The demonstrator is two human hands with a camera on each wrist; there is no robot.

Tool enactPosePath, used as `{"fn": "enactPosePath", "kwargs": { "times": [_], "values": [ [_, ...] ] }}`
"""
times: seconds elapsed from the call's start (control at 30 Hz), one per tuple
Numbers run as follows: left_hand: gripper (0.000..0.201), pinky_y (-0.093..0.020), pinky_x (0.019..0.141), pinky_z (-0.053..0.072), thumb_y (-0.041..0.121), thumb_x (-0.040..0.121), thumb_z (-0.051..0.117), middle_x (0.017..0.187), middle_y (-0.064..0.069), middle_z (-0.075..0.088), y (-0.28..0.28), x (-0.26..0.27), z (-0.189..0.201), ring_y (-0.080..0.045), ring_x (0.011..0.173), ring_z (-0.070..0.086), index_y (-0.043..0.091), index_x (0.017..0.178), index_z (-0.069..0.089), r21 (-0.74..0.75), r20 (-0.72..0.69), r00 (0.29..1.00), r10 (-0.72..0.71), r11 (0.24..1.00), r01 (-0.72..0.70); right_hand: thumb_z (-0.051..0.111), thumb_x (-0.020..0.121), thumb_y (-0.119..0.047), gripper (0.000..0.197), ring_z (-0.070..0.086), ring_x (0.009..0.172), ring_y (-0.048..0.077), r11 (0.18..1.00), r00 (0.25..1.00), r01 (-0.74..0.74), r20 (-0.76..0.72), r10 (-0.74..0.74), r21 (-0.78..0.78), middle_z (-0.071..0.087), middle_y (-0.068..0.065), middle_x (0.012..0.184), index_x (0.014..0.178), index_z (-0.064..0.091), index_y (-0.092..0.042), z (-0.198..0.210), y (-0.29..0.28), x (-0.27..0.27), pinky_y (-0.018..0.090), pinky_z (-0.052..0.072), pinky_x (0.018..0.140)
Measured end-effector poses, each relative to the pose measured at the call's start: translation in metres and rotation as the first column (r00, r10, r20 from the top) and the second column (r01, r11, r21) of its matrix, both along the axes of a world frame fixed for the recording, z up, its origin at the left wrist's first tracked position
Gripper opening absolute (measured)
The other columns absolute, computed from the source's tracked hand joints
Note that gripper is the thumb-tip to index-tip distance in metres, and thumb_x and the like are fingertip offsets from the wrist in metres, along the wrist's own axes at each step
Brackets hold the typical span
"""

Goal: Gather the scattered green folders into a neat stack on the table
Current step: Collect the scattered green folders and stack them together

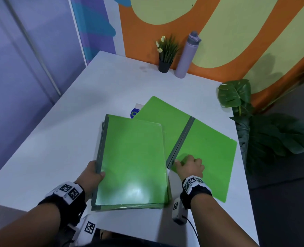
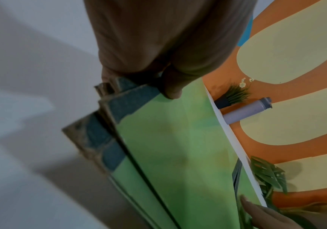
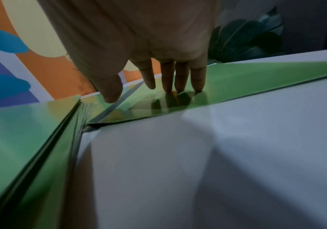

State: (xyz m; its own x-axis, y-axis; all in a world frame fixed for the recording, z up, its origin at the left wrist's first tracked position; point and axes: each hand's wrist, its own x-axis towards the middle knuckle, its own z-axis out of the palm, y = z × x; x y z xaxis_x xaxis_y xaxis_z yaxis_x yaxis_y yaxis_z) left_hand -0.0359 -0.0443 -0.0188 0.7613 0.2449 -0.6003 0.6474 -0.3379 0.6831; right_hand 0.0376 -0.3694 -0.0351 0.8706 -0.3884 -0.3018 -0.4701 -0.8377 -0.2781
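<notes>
A stack of several green folders [image 1: 131,163] with grey spines lies near the front of the white table [image 1: 62,136]. My left hand [image 1: 92,172] grips the stack at its left spine edge, thumb on top [image 2: 170,86]. To the right, a loose green folder [image 1: 208,143] with a grey spine lies slanted, partly over another green folder [image 1: 158,113]. My right hand [image 1: 189,165] rests on the loose folder's near corner, its straight fingertips [image 3: 180,86] touching the cover [image 3: 256,72].
A potted plant [image 1: 165,56] and a lilac bottle [image 1: 187,56] stand at the table's back edge against the orange wall. A white and blue card [image 1: 136,111] peeks from under the far folder. Large leafy plants [image 1: 254,125] stand off the table's right edge.
</notes>
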Motion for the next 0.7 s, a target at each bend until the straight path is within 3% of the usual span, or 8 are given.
{"fn": "enactPosePath", "kwargs": {
  "times": [0.1,0.17,0.23,0.3,0.47,0.53,0.6,0.7],
  "values": [
    [0.028,-0.054,0.089,0.052,0.016,0.092,0.053,0.111,-0.019,0.056,0.001,0.001,0.005,-0.042,0.099,0.057,0.021,0.116,0.040,-0.042,0.035,0.999,0.039,0.998,-0.037,0.053,0.077,-0.066,0.071,0.035,0.122,0.033,0.998,0.994,-0.028,-0.111,0.021,-0.064,0.037,0.012,0.131,0.126,0.040,-0.016,-0.003,0.010,0.008,0.055,0.042,0.094],
    [0.029,-0.053,0.088,0.052,0.015,0.093,0.054,0.105,-0.015,0.056,0.003,0.003,0.008,-0.039,0.095,0.057,0.021,0.117,0.039,-0.048,0.049,0.996,0.073,0.996,-0.071,0.055,0.080,-0.055,0.067,0.033,0.125,0.033,0.997,0.990,-0.018,-0.142,0.008,-0.071,0.035,0.012,0.135,0.130,0.037,-0.014,-0.006,0.008,0.015,0.058,0.039,0.097],
    [0.027,-0.049,0.082,0.053,0.015,0.093,0.054,0.097,-0.011,0.055,0.006,0.006,0.010,-0.036,0.089,0.056,0.021,0.115,0.038,-0.055,0.036,0.993,0.116,0.992,-0.114,0.056,0.084,-0.037,0.053,0.039,0.120,0.035,0.998,0.994,0.009,-0.111,-0.016,-0.060,0.041,0.016,0.130,0.124,0.043,-0.007,-0.004,0.001,0.021,0.051,0.046,0.093],
    [0.028,-0.052,0.088,0.053,0.016,0.092,0.056,0.098,-0.011,0.056,0.009,0.008,0.007,-0.038,0.095,0.059,0.018,0.114,0.038,-0.050,-0.015,0.989,0.148,0.988,-0.148,0.054,0.087,-0.024,0.038,0.053,0.106,0.035,0.993,0.996,-0.046,-0.080,0.037,-0.108,0.051,0.018,0.117,0.116,0.049,-0.002,-0.001,-0.008,0.023,0.042,0.052,0.082],
    [0.051,-0.055,0.091,0.053,0.027,0.077,0.062,0.108,-0.019,0.061,0.016,0.012,-0.024,-0.039,0.097,0.063,0.005,0.119,0.041,-0.076,-0.103,0.989,0.103,0.991,-0.111,0.045,0.091,-0.006,0.025,0.066,0.090,0.032,0.948,0.970,-0.237,-0.110,0.218,-0.210,0.062,0.017,0.102,0.114,0.050,0.001,0.000,-0.013,0.012,0.036,0.055,0.072],
    [0.035,-0.051,0.092,0.051,0.018,0.086,0.058,0.110,-0.018,0.058,0.005,0.012,-0.009,-0.040,0.099,0.060,0.009,0.112,0.037,-0.082,-0.078,0.989,0.127,0.988,-0.134,0.044,0.090,-0.001,0.019,0.067,0.082,0.031,0.954,0.971,-0.240,-0.051,0.235,-0.176,0.065,0.018,0.096,0.108,0.050,0.001,0.009,-0.018,0.011,0.033,0.052,0.064],
    [0.028,-0.052,0.092,0.051,0.010,0.093,0.052,0.114,-0.020,0.055,0.002,0.014,-0.003,-0.042,0.102,0.059,0.014,0.116,0.037,-0.076,-0.057,0.983,0.173,0.981,-0.177,0.044,0.091,0.002,0.011,0.064,0.071,0.031,0.972,0.980,-0.181,0.060,0.192,-0.148,0.067,0.020,0.089,0.100,0.051,0.001,0.026,-0.027,0.013,0.032,0.050,0.059],
    [0.050,-0.057,0.091,0.052,0.013,0.093,0.052,0.122,-0.022,0.055,0.006,0.019,-0.003,-0.043,0.101,0.060,0.010,0.139,0.033,-0.083,-0.054,0.975,0.215,0.972,-0.219,0.046,0.091,0.002,0.003,0.054,0.060,0.028,0.990,0.965,-0.037,0.253,0.072,-0.137,0.065,0.019,0.080,0.092,0.049,0.000,0.059,-0.041,0.020,0.035,0.048,0.055]
  ]
}}
